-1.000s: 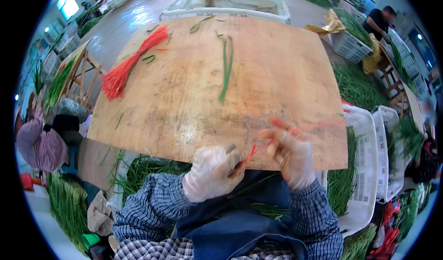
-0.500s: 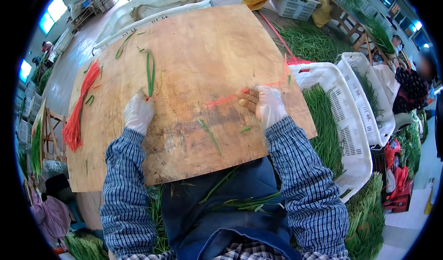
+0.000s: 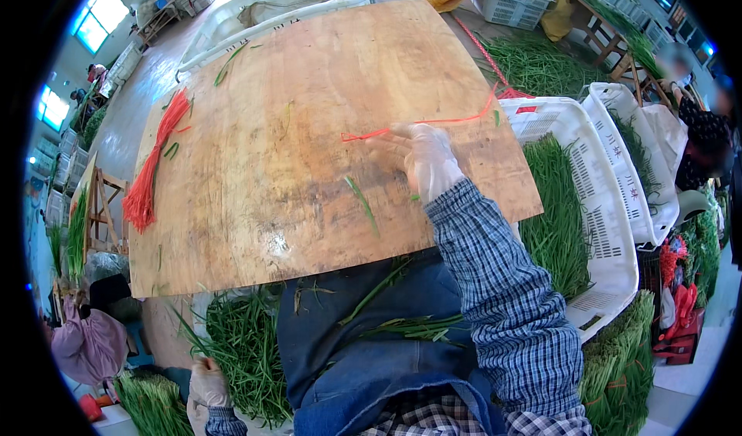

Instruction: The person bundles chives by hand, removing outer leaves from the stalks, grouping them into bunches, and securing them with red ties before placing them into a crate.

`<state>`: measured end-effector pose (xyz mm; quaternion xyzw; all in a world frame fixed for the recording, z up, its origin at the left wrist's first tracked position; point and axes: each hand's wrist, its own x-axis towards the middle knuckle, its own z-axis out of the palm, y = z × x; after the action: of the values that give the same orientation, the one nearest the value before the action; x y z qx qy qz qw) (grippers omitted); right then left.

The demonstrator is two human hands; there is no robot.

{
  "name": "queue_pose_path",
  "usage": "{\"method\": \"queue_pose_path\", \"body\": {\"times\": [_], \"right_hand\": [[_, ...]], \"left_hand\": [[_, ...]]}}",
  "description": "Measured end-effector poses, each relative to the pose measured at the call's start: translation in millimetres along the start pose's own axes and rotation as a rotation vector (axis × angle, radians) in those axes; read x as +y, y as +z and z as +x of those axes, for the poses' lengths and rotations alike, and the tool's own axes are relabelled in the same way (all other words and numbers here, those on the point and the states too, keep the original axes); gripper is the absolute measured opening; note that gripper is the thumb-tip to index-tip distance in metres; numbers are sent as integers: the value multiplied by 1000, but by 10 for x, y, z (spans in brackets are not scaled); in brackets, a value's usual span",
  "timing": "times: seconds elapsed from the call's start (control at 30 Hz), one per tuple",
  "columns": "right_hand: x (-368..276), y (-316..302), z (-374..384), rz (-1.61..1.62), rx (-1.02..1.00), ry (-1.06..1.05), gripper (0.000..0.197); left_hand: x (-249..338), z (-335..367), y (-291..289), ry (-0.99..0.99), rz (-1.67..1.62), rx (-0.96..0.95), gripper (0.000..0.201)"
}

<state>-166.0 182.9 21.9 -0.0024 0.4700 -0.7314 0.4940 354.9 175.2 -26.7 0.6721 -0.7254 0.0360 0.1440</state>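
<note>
My right hand (image 3: 427,156), in a thin pale glove, lies over the board's middle right. Its fingers are stretched out and somewhat blurred, at a thin red plastic strip (image 3: 456,120). The strip runs across the board from left of the fingers to the right edge. Down at the lower left, my gloved left hand (image 3: 209,383) is off the board, beside a heap of loose green leaves (image 3: 247,351). Its fingers are curled, and thin green leaves (image 3: 188,332) rise from them. The wooden board (image 3: 309,212) sits over my lap.
A bundle of red strips (image 3: 158,161) lies at the board's left, with several green scraps about. White crates stand at right, one holding long green stalks (image 3: 553,219). Another white crate (image 3: 201,38) is beyond the board. Other people (image 3: 703,127) are at far right.
My left hand has left the board, moving down to the leaf heap with the few green leaves it held. My right hand has moved slightly away from me, and the red strip lies farther up the board.
</note>
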Motion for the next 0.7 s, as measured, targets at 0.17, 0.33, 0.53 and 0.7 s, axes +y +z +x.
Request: {"method": "queue_pose_path", "body": {"times": [0.17, 0.33, 0.53, 0.7], "right_hand": [[-240, -97, -226, -739, -118, -13, 36], [-482, -690, 24, -1605, 195, -998, 30], [-544, -995, 324, -2005, 311, -1147, 17], [-411, -859, 369, -2012, 397, -1113, 9]], "left_hand": [[1093, 222, -139, 316, -213, -50, 10], [2960, 762, -109, 860, -563, 29, 24], [4264, 1156, 543, 1140, -233, -16, 23], [4223, 1391, 802, 1179, -177, 78, 23]]}}
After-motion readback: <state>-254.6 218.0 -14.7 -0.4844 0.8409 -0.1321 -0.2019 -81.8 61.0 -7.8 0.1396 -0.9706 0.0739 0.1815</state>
